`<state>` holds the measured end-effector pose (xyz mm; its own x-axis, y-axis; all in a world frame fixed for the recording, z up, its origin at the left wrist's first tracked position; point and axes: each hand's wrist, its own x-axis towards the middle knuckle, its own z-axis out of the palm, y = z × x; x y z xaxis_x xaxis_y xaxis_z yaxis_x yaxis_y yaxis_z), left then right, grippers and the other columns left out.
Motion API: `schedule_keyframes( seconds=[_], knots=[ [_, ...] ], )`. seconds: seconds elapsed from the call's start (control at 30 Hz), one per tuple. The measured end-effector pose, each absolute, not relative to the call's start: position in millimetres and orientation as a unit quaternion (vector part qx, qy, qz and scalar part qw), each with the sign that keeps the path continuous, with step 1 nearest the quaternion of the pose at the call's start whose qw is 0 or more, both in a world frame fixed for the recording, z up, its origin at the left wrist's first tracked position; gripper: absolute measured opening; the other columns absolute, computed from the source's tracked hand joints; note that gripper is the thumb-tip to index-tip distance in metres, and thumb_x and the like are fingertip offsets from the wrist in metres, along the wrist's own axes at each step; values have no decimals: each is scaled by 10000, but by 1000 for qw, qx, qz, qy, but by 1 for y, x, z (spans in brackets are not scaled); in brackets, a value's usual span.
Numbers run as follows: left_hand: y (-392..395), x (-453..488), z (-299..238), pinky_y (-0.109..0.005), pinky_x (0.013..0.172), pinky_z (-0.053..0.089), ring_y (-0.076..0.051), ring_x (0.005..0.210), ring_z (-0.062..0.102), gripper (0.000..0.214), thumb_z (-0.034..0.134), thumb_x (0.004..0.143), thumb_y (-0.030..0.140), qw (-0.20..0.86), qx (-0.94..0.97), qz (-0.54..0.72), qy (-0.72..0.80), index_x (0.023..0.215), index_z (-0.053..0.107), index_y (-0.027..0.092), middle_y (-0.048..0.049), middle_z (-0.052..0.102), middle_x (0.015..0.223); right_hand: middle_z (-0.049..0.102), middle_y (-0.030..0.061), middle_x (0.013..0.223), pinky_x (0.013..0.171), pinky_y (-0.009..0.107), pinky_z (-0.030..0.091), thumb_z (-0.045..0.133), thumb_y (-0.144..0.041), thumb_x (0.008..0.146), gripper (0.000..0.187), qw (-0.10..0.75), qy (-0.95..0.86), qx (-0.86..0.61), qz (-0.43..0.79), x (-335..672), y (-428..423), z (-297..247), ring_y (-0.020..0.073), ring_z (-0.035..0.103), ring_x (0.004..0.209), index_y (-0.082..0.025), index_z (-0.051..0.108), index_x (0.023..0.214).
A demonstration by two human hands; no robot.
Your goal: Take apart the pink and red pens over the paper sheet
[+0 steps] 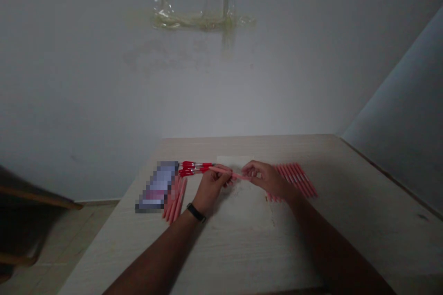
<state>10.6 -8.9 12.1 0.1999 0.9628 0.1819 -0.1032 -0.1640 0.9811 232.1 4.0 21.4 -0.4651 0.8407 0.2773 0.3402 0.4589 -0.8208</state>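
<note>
My left hand [212, 187] and my right hand [266, 179] both grip a slim pink pen barrel [230, 174] that runs between them above a white sheet of paper [238, 203]. Several red-tipped pens [194, 168] lie side by side just left of my left hand, their tips partly overlapping the pixelated packet [158, 186]. Below them, several pink barrels [175, 198] lie close together. Another row of pink barrels [294, 179] fans out beyond my right hand, its lower ends partly hidden by that hand. A black band [196, 212] circles my left wrist.
Everything lies on a pale wood-grain table [346, 193], whose far edge meets a grey wall [221, 92] with a patch of old tape [204, 18]. A dark chair [24, 198] stands at the lower left above a tiled floor [69, 249].
</note>
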Motion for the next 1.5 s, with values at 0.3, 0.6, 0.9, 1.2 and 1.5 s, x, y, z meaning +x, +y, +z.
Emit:
schedule_keyframes(
  seconds=[0.3,0.6,0.9,1.2,1.5],
  knots=[
    [-8,13,4,-227,563,426,-125,602,580,337,728,820,450,553,575,474,374,914,655,135,-39,685,735,656,14,792,645,243,455,681,-396,879,207,354,-751,-382,405,219,4,6,145,588,735,-191,682,911],
    [-8,6,-6,-277,672,466,-174,724,622,331,706,821,369,411,690,417,425,1089,659,181,-62,712,865,632,-13,696,565,229,433,656,-319,845,139,387,-703,-445,398,238,12,12,122,577,612,-186,620,862],
    [-9,2,-16,-383,885,483,-255,996,611,220,657,853,277,238,837,285,403,1061,698,221,-109,672,1088,620,-15,606,508,233,406,594,-268,774,76,387,-680,-564,264,302,25,25,131,550,527,-192,597,771],
    [-9,1,-19,-399,901,490,-266,1011,606,227,682,828,252,243,833,292,402,1053,706,237,-104,668,1076,665,37,618,581,278,423,542,-291,773,147,281,-621,-720,131,409,11,2,163,592,568,-201,605,675],
    [-10,2,-11,-398,883,487,-265,985,615,157,645,857,250,228,845,266,404,1001,699,214,-109,668,1068,680,67,642,579,293,402,559,-286,757,174,188,-572,-788,130,446,0,-12,188,617,596,-191,622,625]
  ],
)
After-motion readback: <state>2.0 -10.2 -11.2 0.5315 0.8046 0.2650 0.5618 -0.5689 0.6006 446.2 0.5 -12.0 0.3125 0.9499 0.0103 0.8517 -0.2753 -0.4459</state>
